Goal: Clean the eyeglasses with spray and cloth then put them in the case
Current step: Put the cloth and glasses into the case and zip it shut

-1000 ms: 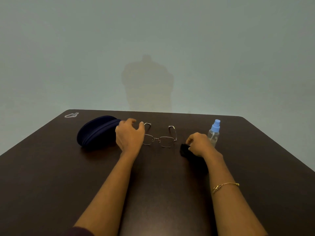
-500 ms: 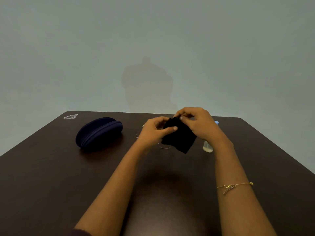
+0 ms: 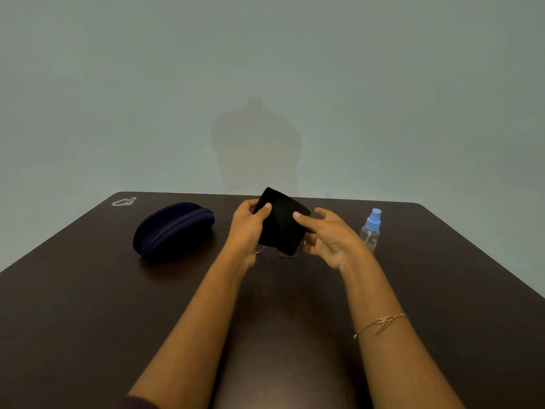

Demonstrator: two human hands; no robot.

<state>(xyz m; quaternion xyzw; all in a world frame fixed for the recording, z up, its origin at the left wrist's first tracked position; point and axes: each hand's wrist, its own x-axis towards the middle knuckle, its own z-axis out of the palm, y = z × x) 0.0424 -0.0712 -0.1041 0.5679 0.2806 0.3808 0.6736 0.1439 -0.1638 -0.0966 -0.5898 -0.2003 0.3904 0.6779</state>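
Since the thin metal-framed eyeglasses are mostly hidden behind the black square microfibre cloth, only bits of rim peek out under it, apparently lying on the dark brown wooden table. Both hands hold the cloth up over them: left hand pinches its top left corner, right hand pinches its right edge, probably spreading it flat for wiping. Left of the cloth sits the zipped navy oval case, still closed; right of it stands the clear spray bottle with a blue cap. Half a second ago the cloth was bunched; now it's opened out.
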